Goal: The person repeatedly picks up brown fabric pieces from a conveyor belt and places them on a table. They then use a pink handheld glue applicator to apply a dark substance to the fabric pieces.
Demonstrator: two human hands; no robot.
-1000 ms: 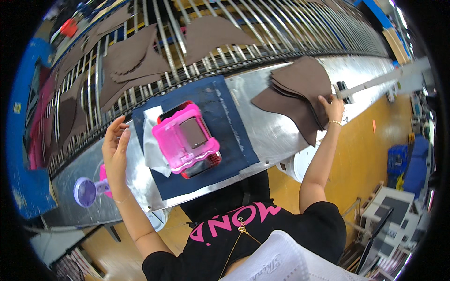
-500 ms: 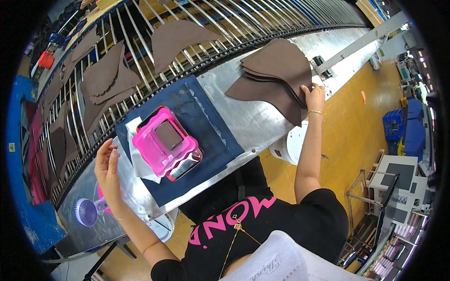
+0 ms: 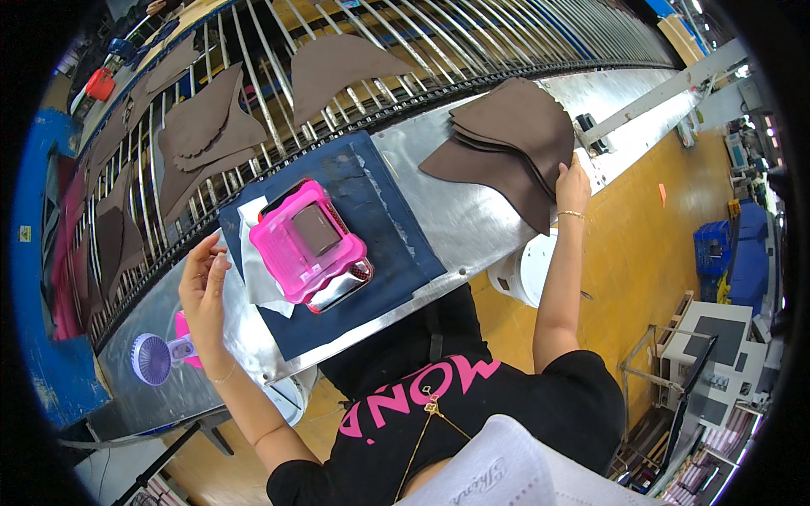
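On the steel bench, the right hand (image 3: 572, 179) grips stacked brown pieces (image 3: 506, 143); the left hand (image 3: 202, 282) hovers open.

Left hand (image 3: 205, 287) raised, fingers spread; right hand (image 3: 573, 181) outstretched, fingers curled.

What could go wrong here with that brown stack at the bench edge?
1. The stack of brown pieces overhangs the near edge of the metal bench; with only the right hand at its corner, pieces could slide off to the floor.
2. The stack is fanned, so the fingers may lift several pieces together.
3. The left hand hovers by the pink tray and could knock it.
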